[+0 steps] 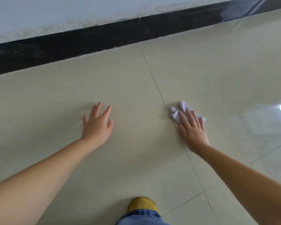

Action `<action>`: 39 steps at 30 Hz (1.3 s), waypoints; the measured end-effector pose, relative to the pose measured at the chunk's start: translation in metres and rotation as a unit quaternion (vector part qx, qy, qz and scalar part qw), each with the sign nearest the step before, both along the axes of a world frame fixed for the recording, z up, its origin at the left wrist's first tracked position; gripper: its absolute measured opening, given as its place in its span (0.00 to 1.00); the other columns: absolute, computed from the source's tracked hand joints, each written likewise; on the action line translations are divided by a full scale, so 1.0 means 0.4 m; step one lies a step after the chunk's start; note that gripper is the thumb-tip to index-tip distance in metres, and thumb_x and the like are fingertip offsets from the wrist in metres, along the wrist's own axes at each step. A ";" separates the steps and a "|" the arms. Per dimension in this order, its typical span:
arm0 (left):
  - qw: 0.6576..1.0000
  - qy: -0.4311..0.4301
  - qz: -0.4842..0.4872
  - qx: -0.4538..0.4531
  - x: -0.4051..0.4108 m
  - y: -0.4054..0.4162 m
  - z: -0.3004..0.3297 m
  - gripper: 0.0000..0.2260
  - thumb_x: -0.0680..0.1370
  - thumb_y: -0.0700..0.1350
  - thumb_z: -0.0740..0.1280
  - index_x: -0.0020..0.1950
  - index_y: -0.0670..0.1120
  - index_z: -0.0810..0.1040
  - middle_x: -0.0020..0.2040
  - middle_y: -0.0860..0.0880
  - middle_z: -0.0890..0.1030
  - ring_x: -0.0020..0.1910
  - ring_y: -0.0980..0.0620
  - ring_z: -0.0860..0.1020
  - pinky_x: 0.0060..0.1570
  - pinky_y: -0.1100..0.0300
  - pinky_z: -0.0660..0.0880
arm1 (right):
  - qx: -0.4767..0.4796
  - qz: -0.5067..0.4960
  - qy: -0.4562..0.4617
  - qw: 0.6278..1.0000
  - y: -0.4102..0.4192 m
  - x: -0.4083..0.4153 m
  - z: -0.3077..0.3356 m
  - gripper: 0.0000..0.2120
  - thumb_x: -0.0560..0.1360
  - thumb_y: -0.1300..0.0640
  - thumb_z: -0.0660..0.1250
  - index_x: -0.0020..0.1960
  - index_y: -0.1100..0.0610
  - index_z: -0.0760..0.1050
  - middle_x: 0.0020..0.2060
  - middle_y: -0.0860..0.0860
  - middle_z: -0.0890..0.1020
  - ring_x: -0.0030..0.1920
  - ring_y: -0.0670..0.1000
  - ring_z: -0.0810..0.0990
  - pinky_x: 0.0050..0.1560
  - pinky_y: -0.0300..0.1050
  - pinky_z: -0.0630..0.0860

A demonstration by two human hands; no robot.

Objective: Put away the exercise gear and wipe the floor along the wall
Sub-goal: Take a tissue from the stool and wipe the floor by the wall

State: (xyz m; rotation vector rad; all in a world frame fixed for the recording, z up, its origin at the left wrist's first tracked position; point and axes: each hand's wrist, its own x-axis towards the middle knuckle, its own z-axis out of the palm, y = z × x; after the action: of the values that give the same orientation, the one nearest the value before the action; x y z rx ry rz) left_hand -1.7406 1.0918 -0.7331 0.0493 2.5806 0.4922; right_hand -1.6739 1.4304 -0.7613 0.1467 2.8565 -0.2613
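Just right of the grout line point(154, 82) that runs out from the black baseboard point(63, 46), your right hand point(192, 129) presses a crumpled white cloth point(177, 115) flat on the tile floor point(217, 75), fingers straight so the palm spreads pressure for wiping, not gripping. Left of that grout line your left hand point(97, 125) lies open with fingers splayed on the tile, likely bracing your weight as you lean. Both hands sit well short of the baseboard, so the strip beside it probably awaits wiping. No exercise gear shows.

Beige floor tiles point(120, 88); black skirting point(71, 44); white cloth point(177, 115); yellow shoe point(142, 204); blue jeans point(139, 218).
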 end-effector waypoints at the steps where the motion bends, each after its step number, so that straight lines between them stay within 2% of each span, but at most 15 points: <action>1: 1.000 0.000 -0.004 0.000 -0.006 0.013 -0.002 0.23 0.82 0.49 0.53 0.77 0.54 0.52 0.78 0.48 0.44 0.77 0.50 0.42 0.72 0.41 0.45 | 0.003 -0.098 -0.014 0.995 0.066 -0.033 0.013 0.26 0.80 0.44 0.41 0.77 0.48 0.50 0.78 0.51 0.49 0.77 0.54 0.46 0.75 0.56 0.43; 4: 0.999 -0.020 -0.013 -0.027 -0.021 0.040 -0.008 0.24 0.82 0.50 0.52 0.77 0.54 0.50 0.78 0.48 0.42 0.77 0.49 0.41 0.71 0.37 0.46 | 0.013 -0.314 -0.043 0.948 0.083 -0.119 0.026 0.25 0.82 0.48 0.45 0.78 0.50 0.47 0.78 0.54 0.46 0.77 0.57 0.43 0.74 0.62 0.42; 6: 0.998 -0.035 -0.022 -0.055 -0.021 0.048 -0.017 0.25 0.82 0.51 0.52 0.77 0.54 0.48 0.78 0.47 0.39 0.76 0.48 0.39 0.70 0.35 0.46 | 0.011 -0.335 -0.039 0.941 -0.038 -0.143 0.004 0.26 0.82 0.47 0.45 0.78 0.51 0.47 0.77 0.56 0.45 0.77 0.59 0.42 0.73 0.63 0.40; 11: 0.997 -0.012 -0.033 -0.063 -0.005 0.046 -0.033 0.27 0.81 0.46 0.54 0.77 0.54 0.47 0.77 0.47 0.37 0.76 0.47 0.38 0.69 0.35 0.46 | -0.016 0.028 0.082 0.996 -0.425 -0.014 -0.039 0.25 0.75 0.49 0.55 0.70 0.54 0.68 0.70 0.60 0.69 0.72 0.62 0.62 0.68 0.69 0.58; 16: 0.997 -0.009 -0.039 -0.064 -0.003 0.044 -0.039 0.32 0.78 0.40 0.58 0.77 0.52 0.47 0.77 0.48 0.37 0.76 0.48 0.38 0.69 0.35 0.46 | -0.042 0.378 0.048 0.924 -0.303 -0.044 -0.049 0.23 0.79 0.48 0.54 0.73 0.50 0.65 0.72 0.54 0.67 0.73 0.58 0.61 0.73 0.60 0.54; 18: 0.997 0.008 -0.041 -0.065 -0.004 0.045 -0.043 0.30 0.78 0.41 0.57 0.78 0.51 0.49 0.78 0.47 0.39 0.76 0.47 0.40 0.69 0.34 0.47 | 0.000 0.407 0.077 0.910 -0.144 -0.145 -0.067 0.21 0.81 0.50 0.51 0.73 0.52 0.63 0.71 0.56 0.68 0.72 0.58 0.63 0.71 0.58 0.55; 22: 0.994 -0.005 -0.052 -0.093 -0.007 0.059 -0.034 0.28 0.81 0.53 0.52 0.77 0.52 0.44 0.77 0.46 0.38 0.76 0.46 0.40 0.68 0.34 0.49 | 0.024 -0.011 0.091 0.995 0.123 -0.319 -0.035 0.22 0.80 0.52 0.48 0.74 0.49 0.55 0.75 0.56 0.60 0.72 0.58 0.60 0.69 0.63 0.59; 24: 0.991 -0.017 -0.061 -0.114 -0.004 0.064 -0.034 0.33 0.79 0.61 0.53 0.77 0.52 0.39 0.77 0.45 0.36 0.76 0.45 0.38 0.68 0.33 0.50 | 0.003 -0.288 0.020 0.957 0.156 -0.366 -0.004 0.25 0.81 0.51 0.47 0.77 0.49 0.50 0.77 0.54 0.50 0.76 0.58 0.48 0.74 0.62 0.45; 26: 0.986 -0.022 -0.081 -0.143 -0.005 0.065 -0.040 0.40 0.75 0.67 0.54 0.76 0.51 0.35 0.76 0.43 0.34 0.75 0.43 0.36 0.67 0.32 0.51 | -0.005 -0.363 -0.013 0.932 0.076 -0.394 0.016 0.25 0.82 0.48 0.46 0.78 0.50 0.47 0.78 0.55 0.46 0.77 0.59 0.42 0.73 0.62 0.39; 28: 0.981 -0.031 -0.100 -0.164 -0.008 0.067 -0.039 0.43 0.73 0.69 0.54 0.76 0.51 0.34 0.75 0.42 0.32 0.75 0.41 0.35 0.66 0.30 0.51 | -0.019 -0.256 -0.009 0.966 -0.054 -0.381 -0.005 0.25 0.82 0.47 0.46 0.78 0.49 0.47 0.78 0.55 0.45 0.77 0.59 0.41 0.72 0.61 0.36; 30: 0.980 -0.040 -0.106 -0.166 -0.008 0.070 -0.040 0.43 0.73 0.69 0.55 0.76 0.50 0.34 0.75 0.41 0.31 0.74 0.40 0.34 0.66 0.29 0.51 | -0.046 -0.040 0.014 0.998 -0.207 -0.323 -0.023 0.25 0.81 0.46 0.47 0.77 0.49 0.52 0.77 0.56 0.50 0.77 0.61 0.44 0.72 0.63 0.39; 32: 0.984 -0.046 -0.092 -0.146 -0.004 0.076 -0.045 0.44 0.72 0.68 0.58 0.76 0.50 0.37 0.75 0.41 0.31 0.75 0.40 0.35 0.65 0.28 0.51 | -0.042 0.173 0.028 0.984 -0.307 -0.275 -0.032 0.25 0.80 0.44 0.47 0.75 0.49 0.60 0.76 0.56 0.59 0.75 0.64 0.53 0.73 0.66 0.47; 34: 0.986 -0.021 -0.090 -0.137 -0.012 0.081 -0.049 0.47 0.67 0.66 0.67 0.77 0.47 0.50 0.77 0.39 0.42 0.76 0.36 0.46 0.59 0.24 0.55 | -0.041 0.287 0.031 0.956 -0.305 -0.308 -0.037 0.24 0.80 0.45 0.49 0.74 0.48 0.63 0.74 0.55 0.64 0.74 0.63 0.60 0.72 0.64 0.52; 36: 0.986 -0.008 -0.094 -0.137 -0.023 0.078 -0.050 0.47 0.61 0.65 0.73 0.75 0.46 0.61 0.75 0.35 0.55 0.73 0.33 0.57 0.52 0.22 0.59 | -0.015 0.347 0.023 0.938 -0.239 -0.363 -0.041 0.23 0.81 0.44 0.47 0.74 0.48 0.63 0.73 0.53 0.65 0.73 0.61 0.62 0.72 0.63 0.55; 39: 0.978 -0.056 -0.101 -0.173 -0.018 0.076 -0.046 0.45 0.71 0.67 0.62 0.77 0.51 0.41 0.76 0.38 0.38 0.75 0.37 0.39 0.63 0.27 0.54 | 0.005 0.216 -0.017 0.976 -0.069 -0.418 -0.029 0.28 0.80 0.40 0.39 0.76 0.48 0.55 0.77 0.54 0.56 0.76 0.60 0.52 0.73 0.64 0.50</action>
State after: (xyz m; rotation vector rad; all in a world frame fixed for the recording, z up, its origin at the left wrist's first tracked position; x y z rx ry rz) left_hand -1.7478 1.1223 -0.7517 0.1549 2.4788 -0.0317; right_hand -1.8409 1.4028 -0.7728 -0.4588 2.7631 -0.1510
